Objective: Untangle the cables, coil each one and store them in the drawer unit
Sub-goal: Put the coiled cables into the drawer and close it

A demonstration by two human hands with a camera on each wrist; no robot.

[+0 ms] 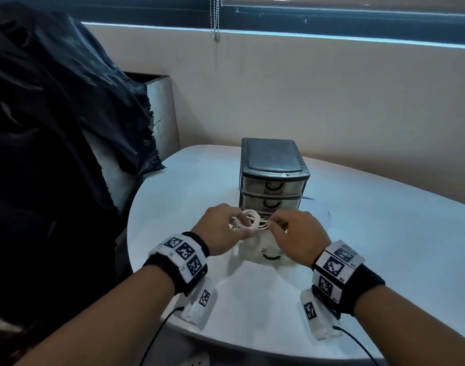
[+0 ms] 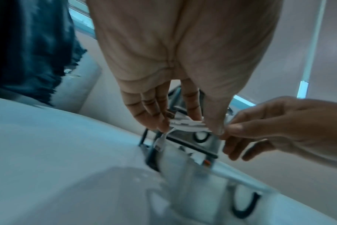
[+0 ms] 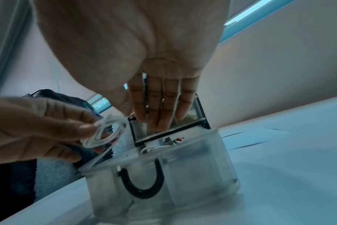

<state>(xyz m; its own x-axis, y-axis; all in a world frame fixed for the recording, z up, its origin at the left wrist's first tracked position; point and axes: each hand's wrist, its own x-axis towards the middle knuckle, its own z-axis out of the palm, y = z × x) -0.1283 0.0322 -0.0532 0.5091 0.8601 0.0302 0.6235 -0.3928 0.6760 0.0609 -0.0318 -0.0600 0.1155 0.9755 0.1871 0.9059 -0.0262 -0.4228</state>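
From the head view I see my left hand (image 1: 221, 228) and right hand (image 1: 296, 237) pinching a coiled white cable (image 1: 252, 220) above the pulled-out drawer (image 1: 271, 256), before the drawer unit (image 1: 273, 175) mid-table (image 1: 384, 233). The left wrist view shows fingertips (image 2: 162, 123) clamping the loops. In the right wrist view another cable (image 3: 154, 149) lies in the drawer; that hand's grip is hidden.

- Dim, bluish light throughout; a bright strip glows under the window blind (image 1: 358, 11).
- The tabletop (image 1: 371, 233) shows soft hand shadows.
- Both wrist views are motion-blurred, with edges curved by the wide lens.
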